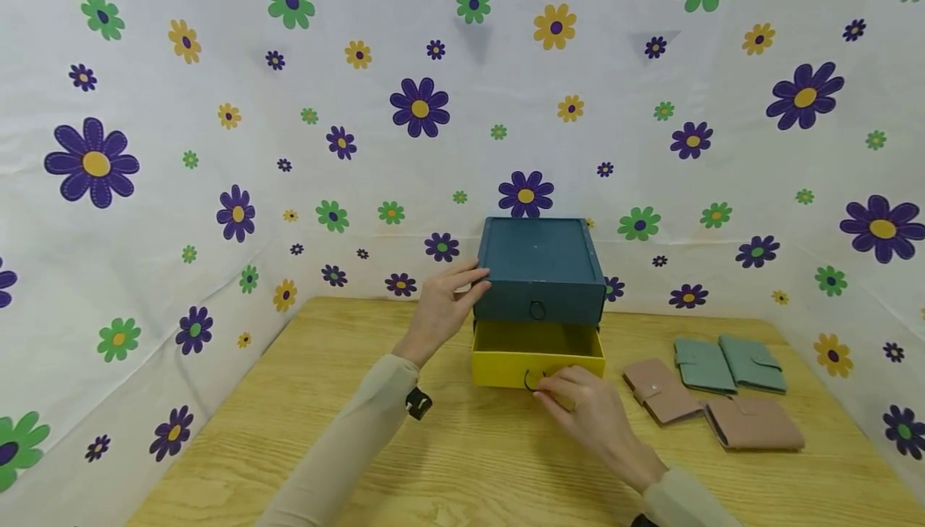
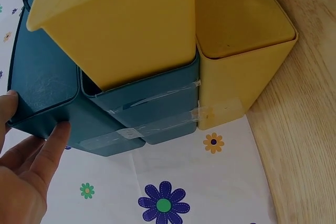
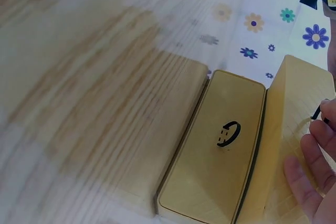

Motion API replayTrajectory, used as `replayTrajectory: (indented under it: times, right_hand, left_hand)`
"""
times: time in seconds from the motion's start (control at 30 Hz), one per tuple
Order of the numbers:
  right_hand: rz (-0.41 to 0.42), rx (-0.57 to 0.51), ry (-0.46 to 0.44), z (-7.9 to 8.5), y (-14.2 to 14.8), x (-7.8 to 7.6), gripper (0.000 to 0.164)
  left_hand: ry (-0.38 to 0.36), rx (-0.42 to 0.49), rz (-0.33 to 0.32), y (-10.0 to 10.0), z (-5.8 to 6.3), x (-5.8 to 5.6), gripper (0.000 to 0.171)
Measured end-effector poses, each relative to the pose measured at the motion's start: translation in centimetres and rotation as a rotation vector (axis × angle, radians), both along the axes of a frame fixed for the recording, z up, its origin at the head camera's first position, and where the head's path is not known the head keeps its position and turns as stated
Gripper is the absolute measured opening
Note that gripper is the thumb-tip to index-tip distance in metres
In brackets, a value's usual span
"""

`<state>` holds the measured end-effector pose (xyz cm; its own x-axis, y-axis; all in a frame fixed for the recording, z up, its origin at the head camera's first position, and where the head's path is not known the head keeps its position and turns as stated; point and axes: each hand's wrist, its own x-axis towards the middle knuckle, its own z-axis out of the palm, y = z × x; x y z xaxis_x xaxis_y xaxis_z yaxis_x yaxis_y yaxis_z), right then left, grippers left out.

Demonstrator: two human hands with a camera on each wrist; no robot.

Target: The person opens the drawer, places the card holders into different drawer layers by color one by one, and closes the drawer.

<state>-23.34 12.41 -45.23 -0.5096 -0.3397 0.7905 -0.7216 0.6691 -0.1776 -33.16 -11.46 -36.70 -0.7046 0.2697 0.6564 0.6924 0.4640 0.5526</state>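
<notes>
A small drawer unit with a dark blue top point(image 1: 538, 250) stands on the table. Its yellow middle drawer point(image 1: 499, 368) is pulled well out, and the part of its inside that shows is bare. My right hand point(image 1: 588, 414) pinches the black loop pull point(image 1: 530, 382) on that drawer's front. My left hand point(image 1: 441, 306) rests with extended fingers against the upper left side of the unit. In the left wrist view, those fingertips point(image 2: 62, 129) touch the blue casing. Below, a second yellow drawer point(image 3: 231, 103) with its own black loop point(image 3: 231, 134) sits closed in the right wrist view.
To the right of the unit lie two pink wallets, one with a snap strap point(image 1: 661, 390) and another point(image 1: 755, 424) nearer. Two green wallets point(image 1: 704, 365) lie behind them. A flowered white cloth point(image 1: 325, 93) hangs behind and beside the wooden table point(image 1: 289, 398).
</notes>
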Motion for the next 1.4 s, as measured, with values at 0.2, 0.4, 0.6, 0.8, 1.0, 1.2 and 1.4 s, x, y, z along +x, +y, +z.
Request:
replayTrajectory:
  times: [0.2,0.4,0.6,0.8,1.0,1.2,1.4]
  right_hand:
    - [-0.002,0.035,0.021,0.0,0.1,0.5,0.017]
    - [0.008,0.052,0.037,0.0,0.1,1.0,0.016]
    - [0.040,0.061,0.067,0.0,0.2,1.7,0.029]
    - [0.061,0.073,0.090,0.0,0.2,2.1,0.019]
    - [0.072,0.079,0.078,0.1,0.2,2.6,0.030]
    - [0.078,0.091,0.083,0.2,0.3,2.9,0.027]
    - [0.081,0.089,0.082,0.0,0.2,3.0,0.014]
  left_hand:
    - [0.002,0.014,-0.018,0.0,0.1,0.0,0.031]
    - [-0.010,0.002,-0.014,-0.1,0.2,0.0,0.030]
    - [-0.025,-0.020,-0.010,-0.1,0.2,0.0,0.032]
    - [-0.020,-0.023,0.005,-0.2,0.1,0.0,0.031]
    - [-0.012,-0.030,0.000,-0.1,0.2,-0.1,0.032]
    - [-0.011,-0.024,0.005,-0.3,0.2,-0.1,0.032]
    - [-0.017,-0.020,-0.010,-0.3,0.2,0.0,0.032]
